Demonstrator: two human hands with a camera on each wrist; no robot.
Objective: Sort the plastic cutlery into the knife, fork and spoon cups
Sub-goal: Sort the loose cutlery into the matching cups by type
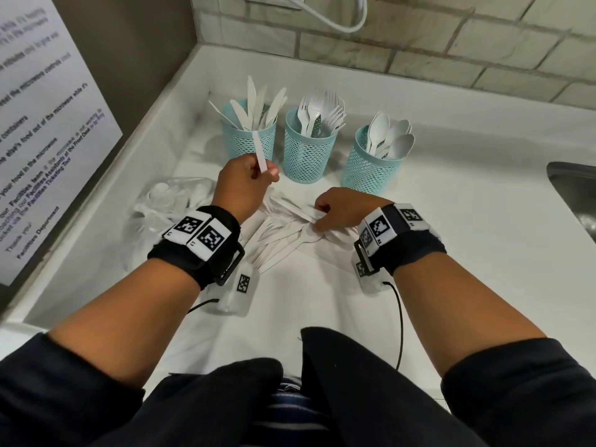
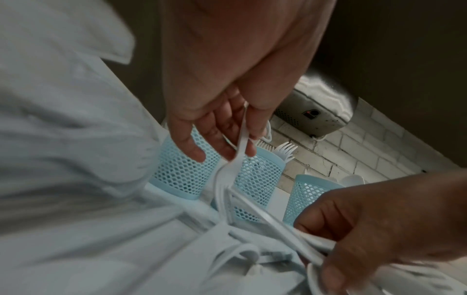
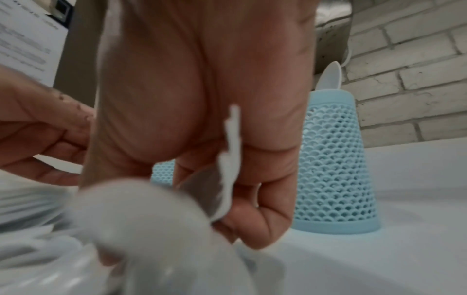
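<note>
Three mesh cups stand in a row at the far side of the counter (image 1: pixel 451 221): the knife cup (image 1: pixel 250 137) on the left, the fork cup (image 1: pixel 308 146) in the middle, the spoon cup (image 1: pixel 374 159) on the right, each holding its own kind of white cutlery upright. Near them, between the two hands, a loose pile (image 1: pixel 283 227) of unsorted white cutlery lies flat on the counter.

The left hand (image 1: pixel 242 182) is raised just in front of the knife cup, its fingers pinched on a fork (image 2: pixel 233 159) by the handle; the head view shows only the handle end above the fist, while the left wrist view shows the tines hanging below the fingers.

The right hand (image 1: pixel 342 208) rests on the right part of the pile, its fingers curled round several pieces (image 2: pixel 298 235) gathered there; their kind cannot be told.

Left of the pile lies a clear bag (image 1: pixel 167 201) with more white cutlery inside. A steel sink (image 1: pixel 574 188) sits at the right edge, and a printed notice (image 1: pixel 45 124) hangs on the left wall.
</note>
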